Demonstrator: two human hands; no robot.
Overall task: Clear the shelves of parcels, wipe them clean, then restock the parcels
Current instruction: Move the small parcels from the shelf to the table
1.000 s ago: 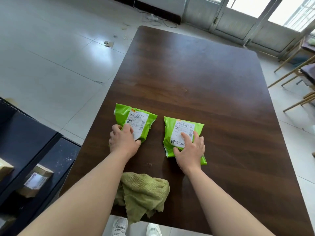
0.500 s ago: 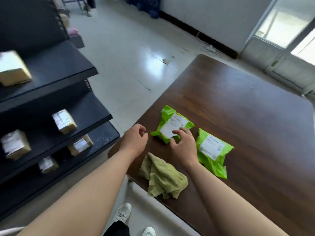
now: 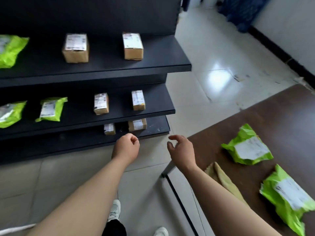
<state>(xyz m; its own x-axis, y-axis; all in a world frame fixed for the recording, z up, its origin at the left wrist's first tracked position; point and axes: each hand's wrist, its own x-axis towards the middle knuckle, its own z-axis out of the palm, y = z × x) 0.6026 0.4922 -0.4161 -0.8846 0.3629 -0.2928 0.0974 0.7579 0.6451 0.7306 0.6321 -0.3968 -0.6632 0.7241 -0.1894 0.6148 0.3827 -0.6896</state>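
Note:
A black shelf unit (image 3: pixel 95 70) fills the upper left. Its top shelf holds two cardboard boxes (image 3: pixel 75 47) (image 3: pixel 133 46) and a green bag parcel (image 3: pixel 9 50). The middle shelf (image 3: pixel 119 114) carries two small boxes and two green bags (image 3: pixel 51 109). Two more boxes (image 3: pixel 137 124) sit on the bottom shelf. Two green bag parcels (image 3: pixel 248 147) (image 3: pixel 288 196) lie on the brown table (image 3: pixel 281 108) at right, beside an olive cloth (image 3: pixel 221 178). My left hand (image 3: pixel 126 147) hangs loosely curled and empty before the bottom shelf. My right hand (image 3: pixel 181 149) is open and empty by the table corner.
Pale tiled floor (image 3: pixel 204 65) lies between shelf and table. A white wall with a dark skirting (image 3: pixel 281 53) runs along the right, and blue fabric (image 3: pixel 243 12) sits at the far end. My shoes (image 3: pixel 115 210) show at the bottom.
Both hands let go of the two green bags on the table and drew back empty. My view swung left from the table to the shelf unit.

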